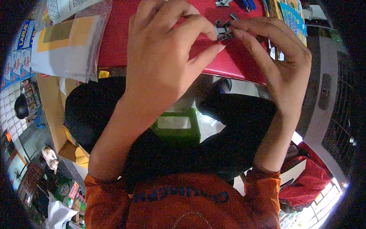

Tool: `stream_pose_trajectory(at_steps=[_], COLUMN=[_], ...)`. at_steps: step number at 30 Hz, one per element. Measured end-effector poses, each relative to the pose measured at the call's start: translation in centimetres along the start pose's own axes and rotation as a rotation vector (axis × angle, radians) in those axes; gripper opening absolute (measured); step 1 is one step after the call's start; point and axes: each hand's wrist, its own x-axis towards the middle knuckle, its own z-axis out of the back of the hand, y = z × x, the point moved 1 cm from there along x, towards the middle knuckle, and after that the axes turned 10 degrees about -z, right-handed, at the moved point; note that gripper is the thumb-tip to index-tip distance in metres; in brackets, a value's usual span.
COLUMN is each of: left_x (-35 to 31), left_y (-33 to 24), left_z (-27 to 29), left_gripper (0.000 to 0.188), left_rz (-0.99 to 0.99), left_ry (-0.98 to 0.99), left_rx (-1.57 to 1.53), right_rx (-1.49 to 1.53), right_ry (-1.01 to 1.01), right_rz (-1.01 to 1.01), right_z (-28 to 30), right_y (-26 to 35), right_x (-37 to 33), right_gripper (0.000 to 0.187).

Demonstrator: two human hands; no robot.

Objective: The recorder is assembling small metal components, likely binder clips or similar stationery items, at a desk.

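Over the red tabletop [118,34], a small grey-and-black metal piece with bent tabs [224,32] is held between the fingertips of both hands. My left hand [162,57] pinches its left side between thumb and index finger. The thumb and fingers of my right hand [286,57] close on its right side, where a thin prong sticks up. Its exact kind cannot be made out. Farther back on the tabletop lie another small metal piece [223,3] and a blue object [248,4], both partly cut off by the upper edge.
At the table's left lies a clear plastic packet with white and yellow paper [65,49], beside blue-and-white boxes [19,63]. Colourful packets [293,17] stand at the right. Below are a green container [177,131], a cardboard box [51,110] and a small animal [49,156].
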Motion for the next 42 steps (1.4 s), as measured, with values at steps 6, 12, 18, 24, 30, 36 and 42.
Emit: stream_pose_trajectory(at_steps=[6, 12, 18, 24, 30, 36, 42], left_x=[-0.2, 0.0, -0.1, 0.0, 0.0, 0.1, 0.1], left_y=[0.2, 0.3, 0.3, 0.3, 0.3, 0.3, 0.2], left_z=[-0.3, -0.9, -1.0, -0.9, -0.9, -0.9, -0.9], left_gripper=[0.021, 0.02, 0.019, 0.019, 0.018, 0.018, 0.017], left_rz=[-0.005, -0.082, -0.073, -0.072, -0.089, -0.081, -0.078], left_ry=[0.006, -0.063, -0.069, -0.034, -0.094, -0.049, -0.055], left_rx=[0.015, 0.137, 0.114, 0.123, 0.134, 0.116, 0.109], right_rx=[0.008, -0.007, -0.01, -0.018, 0.012, -0.014, -0.023], right_ry=[0.001, -0.005, -0.015, -0.007, -0.012, 0.013, 0.018], right_rz=[0.041, 0.045, 0.05, 0.025, 0.033, 0.036, 0.046], right_z=[-0.1, 0.0, -0.1, -0.2, -0.2, 0.0, -0.1], right_y=[-0.1, 0.0, -0.2, -0.1, 0.1, 0.3, 0.3], right_x=[0.1, 0.1, 0.1, 0.1, 0.1, 0.1, 0.0], right_gripper=[0.016, 0.016, 0.016, 0.016, 0.016, 0.016, 0.017])
